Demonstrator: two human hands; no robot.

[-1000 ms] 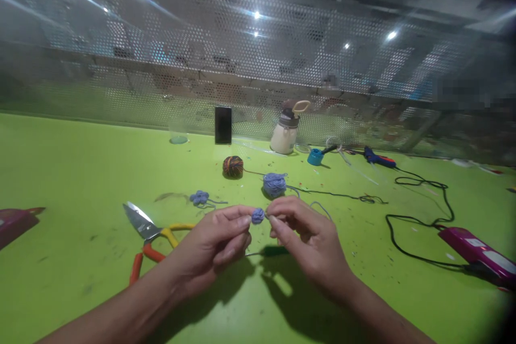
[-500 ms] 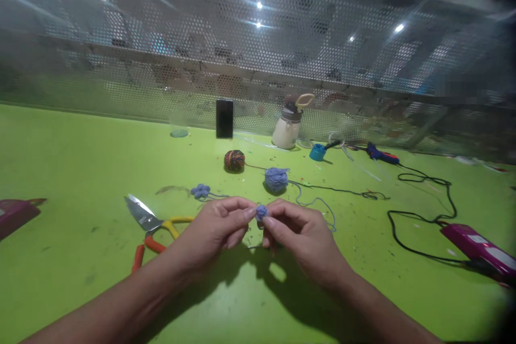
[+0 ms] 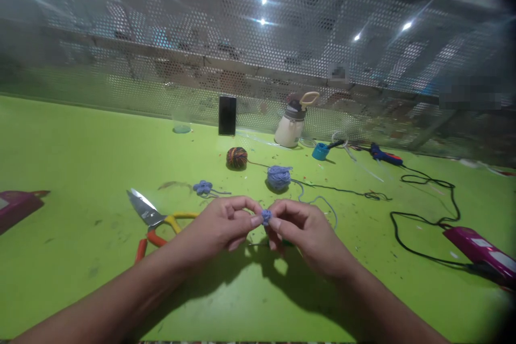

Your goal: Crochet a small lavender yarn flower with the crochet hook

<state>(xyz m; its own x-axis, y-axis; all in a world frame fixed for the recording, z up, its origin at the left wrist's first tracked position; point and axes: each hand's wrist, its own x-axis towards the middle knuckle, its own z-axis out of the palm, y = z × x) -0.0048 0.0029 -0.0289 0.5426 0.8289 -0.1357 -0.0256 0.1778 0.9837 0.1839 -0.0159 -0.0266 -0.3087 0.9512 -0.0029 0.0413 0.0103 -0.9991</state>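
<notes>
While one finished blue yarn flower (image 3: 202,187) lies on the green counter (image 3: 80,161), I judge my second half-made: left hand (image 3: 220,226) and right hand (image 3: 300,228) each keep a closed grip on the small blue yarn bud (image 3: 266,216), its strand trailing from the blue yarn ball (image 3: 279,176).

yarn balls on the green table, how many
2: a dark multicoloured yarn ball near the black phone, and a blue yarn ball just right of it, beyond the hands. None looks hidden.

Dim, hazy view; overhead lamps streak glare, edges warped and dark.
</notes>
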